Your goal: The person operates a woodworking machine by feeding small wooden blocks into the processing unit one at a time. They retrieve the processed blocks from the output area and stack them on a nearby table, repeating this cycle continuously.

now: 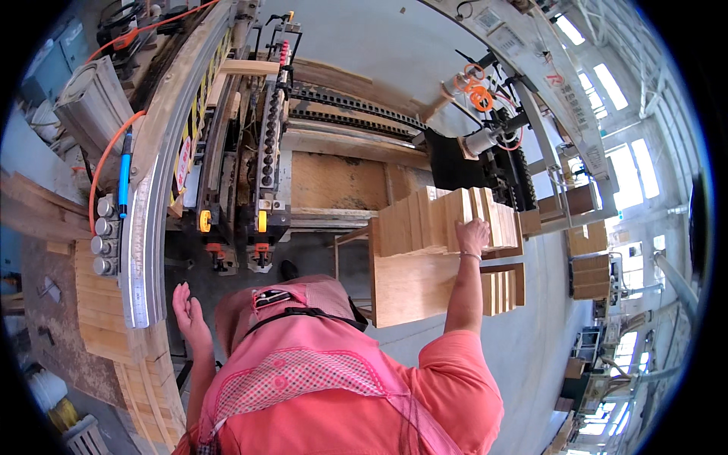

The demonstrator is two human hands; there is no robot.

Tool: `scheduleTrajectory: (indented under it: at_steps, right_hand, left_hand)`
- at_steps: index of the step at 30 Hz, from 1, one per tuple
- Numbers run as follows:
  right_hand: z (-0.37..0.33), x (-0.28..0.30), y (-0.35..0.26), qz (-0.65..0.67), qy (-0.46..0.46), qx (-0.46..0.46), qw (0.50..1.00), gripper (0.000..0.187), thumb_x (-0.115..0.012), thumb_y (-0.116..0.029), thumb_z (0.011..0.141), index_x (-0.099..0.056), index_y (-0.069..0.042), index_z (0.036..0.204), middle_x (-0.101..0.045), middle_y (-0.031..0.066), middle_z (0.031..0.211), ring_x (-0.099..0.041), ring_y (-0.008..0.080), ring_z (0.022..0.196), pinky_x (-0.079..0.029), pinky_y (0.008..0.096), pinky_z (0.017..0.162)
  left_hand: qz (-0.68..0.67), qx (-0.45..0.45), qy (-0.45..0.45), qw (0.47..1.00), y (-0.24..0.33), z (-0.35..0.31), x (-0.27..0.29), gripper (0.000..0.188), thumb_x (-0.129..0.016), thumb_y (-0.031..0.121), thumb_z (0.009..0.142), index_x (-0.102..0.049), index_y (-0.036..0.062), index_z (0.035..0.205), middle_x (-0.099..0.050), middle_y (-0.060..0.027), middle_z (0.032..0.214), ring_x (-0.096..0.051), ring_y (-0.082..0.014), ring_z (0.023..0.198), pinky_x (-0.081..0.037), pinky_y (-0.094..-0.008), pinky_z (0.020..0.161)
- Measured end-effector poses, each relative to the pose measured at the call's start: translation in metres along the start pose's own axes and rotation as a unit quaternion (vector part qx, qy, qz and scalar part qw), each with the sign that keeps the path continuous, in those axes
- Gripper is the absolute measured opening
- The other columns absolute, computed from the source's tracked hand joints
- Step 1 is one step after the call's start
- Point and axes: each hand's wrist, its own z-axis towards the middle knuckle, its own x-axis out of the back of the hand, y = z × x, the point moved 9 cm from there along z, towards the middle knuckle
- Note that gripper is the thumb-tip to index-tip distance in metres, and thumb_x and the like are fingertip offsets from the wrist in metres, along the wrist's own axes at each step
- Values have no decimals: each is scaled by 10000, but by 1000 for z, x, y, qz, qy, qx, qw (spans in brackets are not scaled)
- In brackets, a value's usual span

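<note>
My right hand (473, 236) reaches forward to a row of light wooden boards (413, 224) standing on edge, side by side. Its fingers are closed over the top of one board in the row. Under the boards is a wooden stand (413, 292) with a bare shelf surface toward me. My left hand (191, 317) is raised at my left side with its fingers stretched out and nothing in them. Beside it runs the metal rail (144, 250) of a machine.
Ahead stands a machine with black chain tracks (356, 106) and two clamp arms with yellow knobs (262, 221). More boards (500, 292) sit on a lower shelf at the right. Stacked wood pieces (106, 303) lie at the left. A blue marker (125, 174) rests by the rail.
</note>
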Motion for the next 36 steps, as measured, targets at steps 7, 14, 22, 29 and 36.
scheduleTrajectory:
  at_steps: [7,14,22,29,36]
  right_hand:
    - [-8,28,-73,95,85,141,982,414,-717,-259,654,-522,-14,926,-552,167,966,-525,334,959,-447,403,800]
    - [-3,32,-287,248,56,419,871,403,-746,-248,613,-594,-41,924,-599,141,901,-573,314,869,-468,402,742]
    - [-1,54,-547,288,35,614,734,339,-721,-285,618,-595,-42,818,-591,128,880,-561,307,878,-469,392,753]
    - [9,28,-696,238,40,663,709,384,-690,-376,651,-614,-40,820,-642,157,785,-626,320,758,-504,409,667]
    - [-8,12,-741,174,-47,698,693,429,-716,-381,623,-633,-48,880,-646,148,823,-633,296,796,-511,385,698]
  left_hand:
    - [-12,4,-8,1000,10,6,-35,392,-450,22,871,-408,25,1260,-483,-111,1248,-451,-193,1142,-323,-318,975]
    - [-144,15,-124,982,31,40,-148,269,-445,9,892,-479,1,1158,-557,-91,1129,-523,-152,1054,-387,-273,934]
    - [-155,-6,-45,987,42,120,-241,239,-476,2,881,-510,-2,1118,-586,-67,1060,-548,-119,978,-416,-236,868]
    - [8,-16,53,998,52,143,-255,233,-478,0,857,-555,6,1077,-607,-64,985,-564,-102,877,-440,-222,737]
    - [50,-31,111,992,54,143,-253,231,-498,0,838,-581,20,1052,-615,-65,931,-579,-95,818,-443,-210,657]
